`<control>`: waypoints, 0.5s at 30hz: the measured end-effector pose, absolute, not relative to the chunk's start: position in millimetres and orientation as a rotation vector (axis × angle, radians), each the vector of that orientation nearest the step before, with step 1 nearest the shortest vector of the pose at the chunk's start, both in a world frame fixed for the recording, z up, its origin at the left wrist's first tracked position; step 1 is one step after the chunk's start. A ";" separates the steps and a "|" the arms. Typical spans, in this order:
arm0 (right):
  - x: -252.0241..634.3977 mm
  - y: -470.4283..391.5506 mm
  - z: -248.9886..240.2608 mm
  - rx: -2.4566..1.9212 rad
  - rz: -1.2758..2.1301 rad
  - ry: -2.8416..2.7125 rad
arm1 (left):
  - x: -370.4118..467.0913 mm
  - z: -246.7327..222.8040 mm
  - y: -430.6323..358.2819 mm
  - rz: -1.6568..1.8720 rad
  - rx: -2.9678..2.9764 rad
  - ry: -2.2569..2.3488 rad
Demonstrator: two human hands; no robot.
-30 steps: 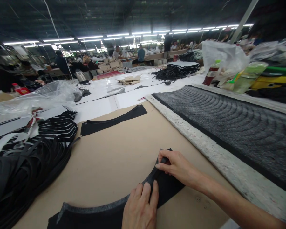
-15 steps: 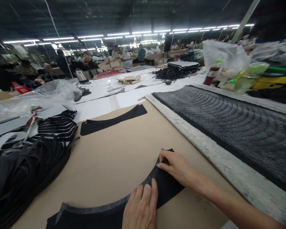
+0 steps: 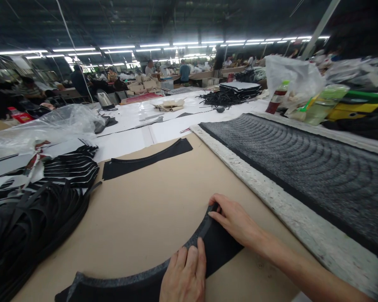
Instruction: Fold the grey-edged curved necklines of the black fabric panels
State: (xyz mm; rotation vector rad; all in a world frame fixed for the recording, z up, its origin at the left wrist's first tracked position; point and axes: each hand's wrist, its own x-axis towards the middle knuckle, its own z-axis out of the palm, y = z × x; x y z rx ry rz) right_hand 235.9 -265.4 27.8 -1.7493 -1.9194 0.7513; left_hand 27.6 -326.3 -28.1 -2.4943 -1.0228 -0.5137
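Observation:
A curved black felt piece (image 3: 219, 249) with a grey edge lies on the brown cardboard sheet (image 3: 151, 209) near me. My left hand (image 3: 184, 274) presses flat on its middle, fingers together at the grey inner edge. My right hand (image 3: 234, 220) rests on the piece's far end, fingertips pinching the folded edge strip. A second curved black piece (image 3: 145, 161) lies farther away on the cardboard.
A heap of black strips (image 3: 28, 226) lies at the left, under clear plastic bags (image 3: 50, 128). A large grey felt sheet cut in curved rows (image 3: 302, 163) on a white pad fills the right. Bottles and bags (image 3: 302, 98) stand behind it. Other people work at far tables.
My right hand has slid slightly toward the end of the felt piece, covering its tip. My left hand has stayed pressed on the piece, and the view shifted a little.

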 end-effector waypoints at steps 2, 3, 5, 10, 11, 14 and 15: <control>238.1 -265.3 23.9 -1.715 0.733 -1.899 | 27.8 -26.1 -326.3 -0.489 -2.499 -1.021; 239.1 -265.3 21.5 -1.702 0.724 -1.888 | 27.8 -24.7 -326.4 -0.470 -2.502 -1.026; 240.8 -265.2 16.9 -1.692 0.712 -1.866 | 28.0 -21.8 -326.7 -0.439 -2.504 -1.033; 242.1 -264.5 12.4 -1.695 0.712 -1.826 | 28.7 -17.7 -327.5 -0.426 -2.493 -1.041; 242.0 -264.2 12.5 -1.696 0.714 -1.821 | 28.8 -17.9 -327.6 -0.423 -2.493 -1.043; 241.3 -263.4 12.4 -1.704 0.721 -1.801 | 29.3 -18.9 -327.8 -0.418 -2.502 -1.049; 241.1 -263.3 12.0 -1.709 0.719 -1.793 | 29.5 -19.2 -327.9 -0.417 -2.505 -1.051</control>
